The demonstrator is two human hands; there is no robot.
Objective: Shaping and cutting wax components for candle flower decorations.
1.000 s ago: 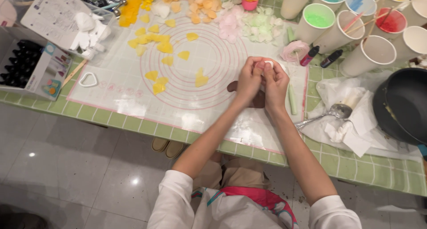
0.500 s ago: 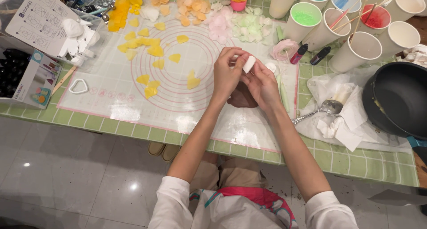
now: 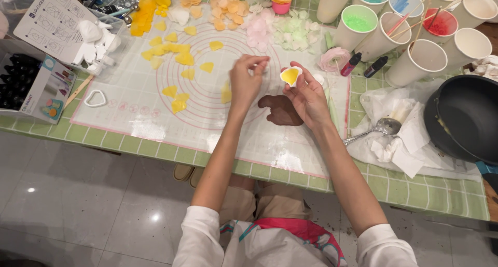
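Note:
My right hand holds a small white heart-shaped mould with yellow filling, above a translucent mat with pink rings. My left hand hovers just left of the mould, fingers pinched together near its edge; whether they hold anything I cannot tell. A dark brown patch lies on the mat under my hands. Several yellow petal pieces are spread over the mat to the left.
Paper cups of coloured liquid stand at the back right. A black pan and a metal spoon on crumpled white paper lie to the right. A box of dark bottles and a white heart cutter sit left.
My hands have come apart. The right hand now shows the yellow-filled mould facing up, and the left has drawn a little to the left.

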